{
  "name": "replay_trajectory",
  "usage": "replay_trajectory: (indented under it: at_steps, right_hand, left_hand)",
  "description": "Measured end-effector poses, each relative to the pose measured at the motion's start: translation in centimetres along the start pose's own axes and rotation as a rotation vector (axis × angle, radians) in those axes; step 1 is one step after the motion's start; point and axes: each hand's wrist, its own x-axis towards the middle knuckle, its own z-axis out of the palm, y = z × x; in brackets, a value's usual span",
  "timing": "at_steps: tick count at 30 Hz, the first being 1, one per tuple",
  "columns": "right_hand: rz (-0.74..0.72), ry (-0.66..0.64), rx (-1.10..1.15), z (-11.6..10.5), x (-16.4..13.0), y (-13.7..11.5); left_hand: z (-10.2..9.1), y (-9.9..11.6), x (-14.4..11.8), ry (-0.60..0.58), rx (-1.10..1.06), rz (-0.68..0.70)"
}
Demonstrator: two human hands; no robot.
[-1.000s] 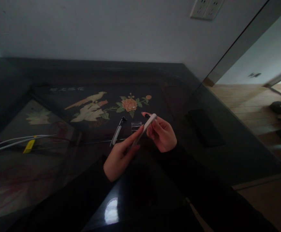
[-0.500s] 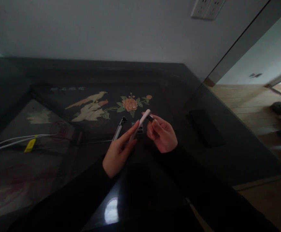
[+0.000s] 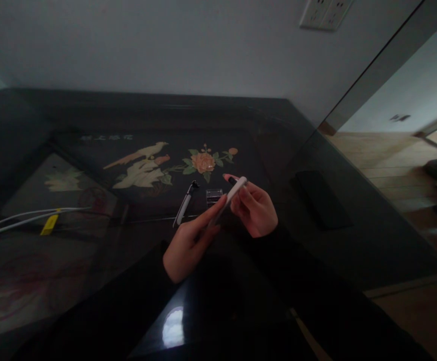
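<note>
My left hand (image 3: 188, 240) grips the lower end of a slim white pen-like stick (image 3: 230, 196) that slants up to the right above a dark glossy table (image 3: 90, 260). My right hand (image 3: 256, 209) pinches its upper end, with a small dark piece at the fingertips. On the table just beyond lie a black-and-silver pen part (image 3: 186, 203) and a small clear plastic box (image 3: 214, 195).
The table top bears an inlaid bird-and-flower picture (image 3: 154, 165). White cables with a yellow tag (image 3: 49, 224) lie at the left. A dark flat object (image 3: 321, 199) rests at the right. A wall socket (image 3: 325, 12) is above; wooden floor shows at the right.
The stick's upper end has swung right and lower, and my right hand has closed around its tip again. Both hands stay in the same spot.
</note>
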Motion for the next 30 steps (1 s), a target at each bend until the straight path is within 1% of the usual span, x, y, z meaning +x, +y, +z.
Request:
replay_trajectory:
  at_steps: [2, 5, 8, 10, 12, 16, 18, 20, 22, 26, 30]
  right_hand:
    - [0.016, 0.008, 0.005, 0.0, 0.0, 0.0]
    - [-0.005, 0.013, 0.0, -0.1, 0.1, -0.1]
    - [-0.041, 0.017, -0.003, -0.2, 0.2, -0.1]
    - [-0.066, 0.009, -0.012, -0.3, 0.4, -0.2]
    - [-0.076, -0.002, -0.016, -0.3, 0.5, -0.4]
    - [-0.076, 0.01, -0.008, -0.4, 0.7, -0.6]
    - [-0.074, 0.025, -0.019, -0.4, 0.8, -0.5]
    - [-0.062, 0.035, -0.042, -0.5, 1.0, -0.3]
    - [-0.049, 0.041, -0.072, -0.6, 1.1, -0.1]
    - [-0.027, 0.042, -0.134, -0.9, 1.2, 0.3]
    - [-0.028, 0.027, -0.201, -1.1, 1.3, 0.6]
  left_hand:
    - [0.0, 0.0, -0.1, -0.034, -0.033, -0.015]
    - [0.1, 0.0, -0.1, -0.067, -0.137, -0.037]
    - [0.0, -0.1, 0.1, -0.06, -0.243, -0.027]
    - [-0.2, -0.2, 0.4, -0.017, -0.305, -0.036]
    - [-0.8, -0.3, 0.9, 0.06, -0.349, -0.046]
    - [-2.7, -0.3, 2.2, 0.225, -0.336, -0.036]
    - [-4.0, -0.5, 2.8, 0.345, -0.277, -0.02]
    - [-5.3, -0.8, 3.4, 0.379, -0.119, -0.058]
    - [-6.7, -1.4, 3.9, 0.378, 0.161, -0.104]
    - [-8.6, -3.0, 4.6, 0.388, 0.357, -0.126]
    - [-9.1, -4.3, 4.7, 0.371, 0.527, -0.154]
